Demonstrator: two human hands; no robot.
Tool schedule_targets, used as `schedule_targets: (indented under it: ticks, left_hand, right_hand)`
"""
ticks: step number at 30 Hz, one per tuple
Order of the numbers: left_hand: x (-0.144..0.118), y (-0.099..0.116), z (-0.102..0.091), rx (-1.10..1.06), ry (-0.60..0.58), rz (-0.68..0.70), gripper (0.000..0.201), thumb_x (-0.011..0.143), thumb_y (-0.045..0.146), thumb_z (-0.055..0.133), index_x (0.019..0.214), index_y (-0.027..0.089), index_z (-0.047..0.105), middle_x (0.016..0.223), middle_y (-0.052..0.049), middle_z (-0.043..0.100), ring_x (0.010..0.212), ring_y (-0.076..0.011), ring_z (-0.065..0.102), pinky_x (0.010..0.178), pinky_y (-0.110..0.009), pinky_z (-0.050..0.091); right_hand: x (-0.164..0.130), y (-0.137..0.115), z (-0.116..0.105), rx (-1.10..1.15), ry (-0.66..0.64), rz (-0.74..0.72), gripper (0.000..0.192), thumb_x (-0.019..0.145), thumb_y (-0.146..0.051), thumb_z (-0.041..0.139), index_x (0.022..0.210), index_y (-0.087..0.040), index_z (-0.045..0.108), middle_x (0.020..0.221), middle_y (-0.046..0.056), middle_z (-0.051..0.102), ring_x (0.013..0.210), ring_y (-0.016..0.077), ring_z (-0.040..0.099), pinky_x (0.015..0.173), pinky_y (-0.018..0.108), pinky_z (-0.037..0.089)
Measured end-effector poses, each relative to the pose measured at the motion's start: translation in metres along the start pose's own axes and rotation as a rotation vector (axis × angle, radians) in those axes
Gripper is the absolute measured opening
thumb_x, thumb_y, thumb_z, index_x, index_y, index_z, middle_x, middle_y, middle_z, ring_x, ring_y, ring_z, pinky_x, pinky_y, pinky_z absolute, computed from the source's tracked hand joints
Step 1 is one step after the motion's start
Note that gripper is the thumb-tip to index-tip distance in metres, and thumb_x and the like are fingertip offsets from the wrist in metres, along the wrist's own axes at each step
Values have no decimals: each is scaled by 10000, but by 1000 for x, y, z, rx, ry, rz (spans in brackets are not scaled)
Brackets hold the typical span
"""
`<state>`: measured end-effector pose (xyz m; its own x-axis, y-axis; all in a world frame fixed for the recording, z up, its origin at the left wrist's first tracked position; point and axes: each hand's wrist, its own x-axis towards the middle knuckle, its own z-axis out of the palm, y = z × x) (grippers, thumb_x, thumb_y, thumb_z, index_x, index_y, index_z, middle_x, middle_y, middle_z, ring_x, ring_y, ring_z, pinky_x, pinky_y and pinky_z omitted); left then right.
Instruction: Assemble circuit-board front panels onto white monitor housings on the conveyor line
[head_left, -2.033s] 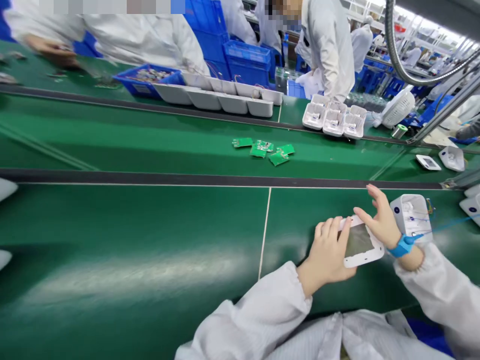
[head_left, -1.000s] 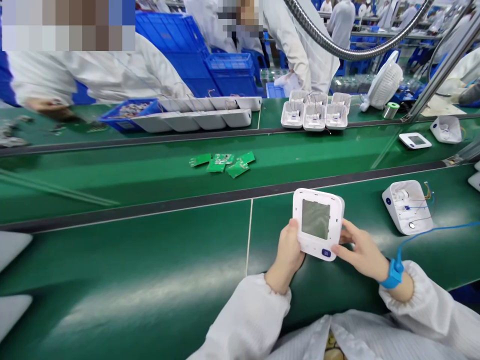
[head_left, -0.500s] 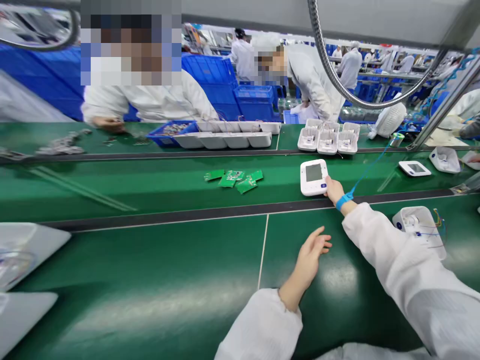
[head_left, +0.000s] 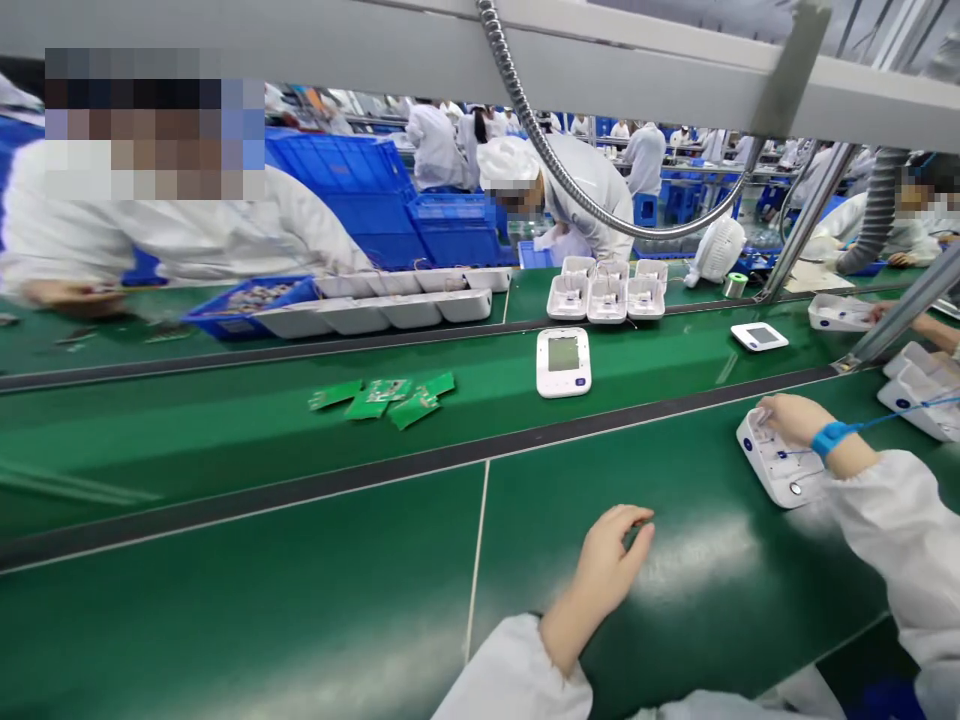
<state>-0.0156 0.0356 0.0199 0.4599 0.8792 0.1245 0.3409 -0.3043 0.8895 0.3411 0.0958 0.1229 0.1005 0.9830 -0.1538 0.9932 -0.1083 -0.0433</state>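
From the white casing (head_left: pixel 771 470) on your counter (head_left: pixel 337 600), a display panel (head_left: pixel 564 378) lies at ten o'clock, other casings (head_left: pixel 921 392) at two. Its long axis runs eleven-to-five. Your left hand (head_left: pixel 611 550) gapes; I can't tell if your right hand (head_left: pixel 796 420) clamps its far end.

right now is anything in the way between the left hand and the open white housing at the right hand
Nothing visible stands between the left hand and the white housing; only green worktop shows there. The right hand is over the housing's far part and hides some of it.
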Motion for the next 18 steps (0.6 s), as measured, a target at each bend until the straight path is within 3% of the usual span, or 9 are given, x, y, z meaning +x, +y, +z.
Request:
schedule_targets:
  ticks: [2, 4, 8, 11, 13, 15, 17, 18]
  left_hand:
    - [1, 9, 7, 9, -36, -29, 242, 899, 317, 560, 1056, 207, 707, 1073, -91, 740, 973, -236, 689, 896, -412, 559]
    - [0, 19, 14, 14, -66, -56, 354, 885, 339, 589, 1202, 198, 657, 1210, -117, 700, 1055, -255, 675, 935, -431, 553]
    - [-7, 20, 15, 86, 2, -19, 600, 883, 381, 598, 1433, 171, 476, 1404, -177, 575, 1240, -301, 587, 1034, -489, 503]
    - [-10, 1, -1, 191, 133, -42, 458, 911, 273, 489, 1350, 164, 560, 1269, -156, 661, 1168, -287, 619, 1008, -497, 511]
    - [-11, -13, -13, 215, 173, -54, 373, 924, 226, 423, 1212, 183, 656, 1150, -121, 717, 1072, -259, 654, 961, -474, 532]
    - [-10, -22, -22, 193, 181, -26, 334, 931, 224, 421, 1117, 203, 698, 1081, -94, 742, 1019, -234, 668, 927, -435, 543]
    - [-7, -25, -25, 166, 173, 8, 306, 928, 236, 450, 1088, 214, 710, 1041, -81, 752, 985, -220, 675, 897, -405, 551]
    - [-6, -25, -25, 162, 170, 19, 299, 923, 241, 463, 1088, 215, 711, 1026, -79, 753, 973, -217, 677, 887, -399, 553]
  right_hand:
    - [-5, 11, -6, -59, -44, -5, 185, 843, -232, 593, 845, -141, 754, 868, 166, 749, 828, 312, 707, 723, 378, 494]
    - [-15, -5, -5, -107, -47, -71, 243, 889, -343, 573, 815, -183, 742, 875, 130, 748, 809, 287, 700, 674, 340, 456]
    - [-53, -76, 16, -144, 7, -227, 394, 964, -445, 452, 762, -220, 703, 778, 90, 734, 731, 244, 687, 599, 302, 382]
    - [-67, -117, 34, 13, -30, -304, 542, 1005, -488, 350, 662, -218, 672, 664, 75, 705, 628, 216, 659, 561, 296, 366]
    - [-49, -125, 38, 142, -62, -379, 618, 1019, -540, 295, 659, -222, 682, 643, 51, 698, 597, 191, 640, 573, 289, 396]
    - [-10, -114, 34, 159, -26, -375, 556, 1008, -553, 351, 779, -225, 737, 742, 43, 733, 681, 190, 663, 645, 285, 453]
    - [41, -89, 22, 85, 44, -255, 374, 976, -463, 493, 967, -212, 770, 1026, 76, 756, 974, 219, 675, 843, 289, 483]
    - [67, -74, 16, 65, 62, -211, 328, 962, -407, 536, 1033, -186, 768, 1146, 113, 727, 1147, 251, 618, 960, 313, 450]
